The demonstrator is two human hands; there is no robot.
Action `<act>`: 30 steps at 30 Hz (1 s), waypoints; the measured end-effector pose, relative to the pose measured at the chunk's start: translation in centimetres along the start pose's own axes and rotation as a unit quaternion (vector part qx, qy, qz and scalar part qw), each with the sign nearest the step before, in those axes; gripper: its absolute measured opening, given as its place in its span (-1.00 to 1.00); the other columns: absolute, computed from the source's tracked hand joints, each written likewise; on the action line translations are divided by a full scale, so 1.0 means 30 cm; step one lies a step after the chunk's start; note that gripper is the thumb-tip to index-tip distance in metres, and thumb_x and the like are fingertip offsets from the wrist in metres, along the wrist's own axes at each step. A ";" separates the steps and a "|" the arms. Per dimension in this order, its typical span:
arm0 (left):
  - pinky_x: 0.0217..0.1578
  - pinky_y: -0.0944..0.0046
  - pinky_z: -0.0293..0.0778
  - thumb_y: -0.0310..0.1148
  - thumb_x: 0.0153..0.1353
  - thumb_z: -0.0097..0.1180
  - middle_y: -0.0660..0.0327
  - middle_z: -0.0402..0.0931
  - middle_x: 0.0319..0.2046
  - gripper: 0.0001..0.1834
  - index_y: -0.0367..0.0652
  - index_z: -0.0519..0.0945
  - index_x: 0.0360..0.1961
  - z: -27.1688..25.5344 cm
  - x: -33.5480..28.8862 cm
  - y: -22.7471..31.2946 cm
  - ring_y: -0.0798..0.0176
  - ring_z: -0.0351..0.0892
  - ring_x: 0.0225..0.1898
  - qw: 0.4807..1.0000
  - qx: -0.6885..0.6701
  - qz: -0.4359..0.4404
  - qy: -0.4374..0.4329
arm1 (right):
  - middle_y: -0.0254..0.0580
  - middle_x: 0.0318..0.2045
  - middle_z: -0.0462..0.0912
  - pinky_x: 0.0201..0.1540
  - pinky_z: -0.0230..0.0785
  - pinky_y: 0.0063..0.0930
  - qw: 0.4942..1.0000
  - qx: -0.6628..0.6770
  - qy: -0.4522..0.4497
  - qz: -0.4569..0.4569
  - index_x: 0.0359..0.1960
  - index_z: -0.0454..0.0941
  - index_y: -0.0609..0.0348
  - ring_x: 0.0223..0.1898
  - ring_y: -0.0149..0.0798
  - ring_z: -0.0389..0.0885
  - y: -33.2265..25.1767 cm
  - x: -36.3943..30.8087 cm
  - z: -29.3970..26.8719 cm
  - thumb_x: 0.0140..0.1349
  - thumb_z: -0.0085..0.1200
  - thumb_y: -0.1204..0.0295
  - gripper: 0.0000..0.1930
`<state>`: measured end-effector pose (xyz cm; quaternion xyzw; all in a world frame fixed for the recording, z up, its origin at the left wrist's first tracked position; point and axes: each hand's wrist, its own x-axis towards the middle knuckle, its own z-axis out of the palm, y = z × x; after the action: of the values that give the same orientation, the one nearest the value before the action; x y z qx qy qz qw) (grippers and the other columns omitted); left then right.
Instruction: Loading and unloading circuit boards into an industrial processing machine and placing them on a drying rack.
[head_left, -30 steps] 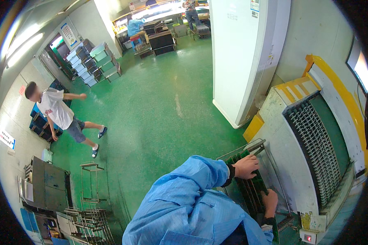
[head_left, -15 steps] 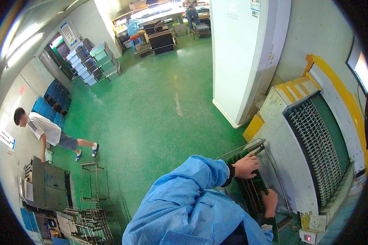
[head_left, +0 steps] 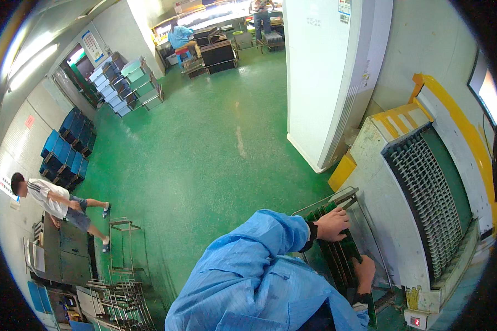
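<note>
Thin dark green panels stand on edge, side by side, in a metal wire rack at the lower right. My left hand lies over their far end, fingers curled onto the top edges. Closer to my body, my right hand grips the near end of the panels, its thumb on top; part of its fingers is hidden behind them. Both of my arms wear blue sleeves with dark cuffs.
Right of the rack stands a machine with a bed of rollers. A tall white cabinet rises beyond. Empty metal racks stand at left, near a person in a white shirt. Stacked blue bins line the left wall.
The person in the white shirt has stepped nearer along the left wall. My hands and the green panels stay in nearly the same place.
</note>
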<state>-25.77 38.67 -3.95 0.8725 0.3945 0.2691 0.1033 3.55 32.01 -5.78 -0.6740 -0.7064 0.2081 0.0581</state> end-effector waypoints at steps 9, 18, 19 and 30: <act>0.19 -0.03 0.36 -0.08 0.11 0.36 0.15 0.52 -0.22 -0.66 -0.09 0.63 -0.24 -0.012 0.000 0.001 0.03 0.47 -0.02 1.000 -0.003 -0.002 -0.017 | 0.18 -0.25 0.75 -0.09 0.51 0.11 1.000 0.003 0.002 -0.006 -0.18 0.74 0.21 -0.13 0.29 0.70 -0.013 -0.003 -0.011 0.20 0.38 0.14 -0.64; 0.18 -0.04 0.35 -0.08 0.13 0.35 0.15 0.52 -0.20 -0.66 -0.08 0.63 -0.21 -0.004 -0.001 -0.005 0.02 0.47 0.00 1.000 -0.006 0.000 -0.019 | 0.19 -0.25 0.75 -0.09 0.51 0.10 1.000 -0.008 0.002 -0.006 -0.17 0.74 0.21 -0.13 0.29 0.70 -0.006 -0.002 -0.006 0.19 0.38 0.15 -0.63; 0.18 -0.04 0.35 -0.08 0.13 0.35 0.15 0.52 -0.20 -0.65 -0.08 0.63 -0.21 -0.003 -0.001 -0.005 0.02 0.47 0.00 1.000 -0.005 -0.003 -0.022 | 0.19 -0.25 0.75 -0.09 0.51 0.10 1.000 -0.006 -0.001 -0.005 -0.17 0.74 0.21 -0.13 0.29 0.70 -0.010 -0.002 -0.008 0.19 0.38 0.14 -0.63; 0.19 -0.04 0.36 -0.09 0.11 0.36 0.15 0.53 -0.21 -0.66 -0.09 0.64 -0.22 -0.010 0.000 -0.003 0.01 0.47 0.00 1.000 -0.011 -0.001 -0.024 | 0.17 -0.24 0.74 -0.07 0.51 0.10 1.000 0.004 -0.001 0.006 -0.15 0.73 0.20 -0.11 0.27 0.70 -0.019 -0.007 -0.016 0.19 0.38 0.13 -0.62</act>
<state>-26.00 38.74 -3.73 0.8772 0.3894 0.2525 0.1229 3.20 31.90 -5.10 -0.6778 -0.7015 0.2119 0.0593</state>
